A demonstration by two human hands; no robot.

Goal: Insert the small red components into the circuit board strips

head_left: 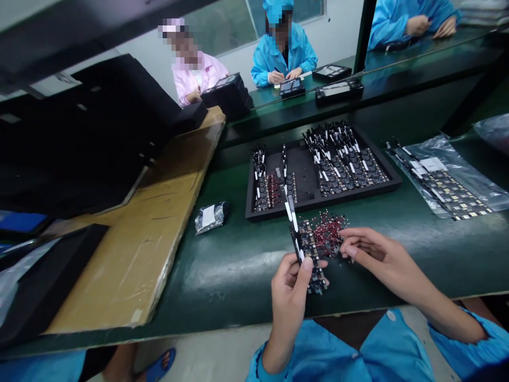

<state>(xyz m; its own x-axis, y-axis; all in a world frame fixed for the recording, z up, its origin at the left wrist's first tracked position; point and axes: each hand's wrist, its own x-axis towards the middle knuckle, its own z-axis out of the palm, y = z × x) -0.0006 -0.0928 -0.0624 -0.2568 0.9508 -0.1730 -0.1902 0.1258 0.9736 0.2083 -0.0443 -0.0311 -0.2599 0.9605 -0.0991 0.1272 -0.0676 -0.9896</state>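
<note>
A long dark green workbench (222,265) fills the middle of the frame, with a sheet of brown cardboard (159,223) lying on its left part and co-workers in blue and pink coats seated across the top of the frame. At centre, a black tray (302,175) holds rows of small circuit boards with white-tagged leads; a clear bag of more boards (445,180) lies at the right edge, and a small silver pouch (210,216) sits left of the tray. Low in the centre, the person's left hand (288,297) holds one narrow circuit board (308,249) upright, pinched between thumb and curled fingers. Just right of it, the right hand (374,252) rests fingers loosely together on a heap of small red parts (328,231) on the bench. The step in hand appears to be picking a red part; fitting it to the held board would call for a fine fingertip pinch.
</note>
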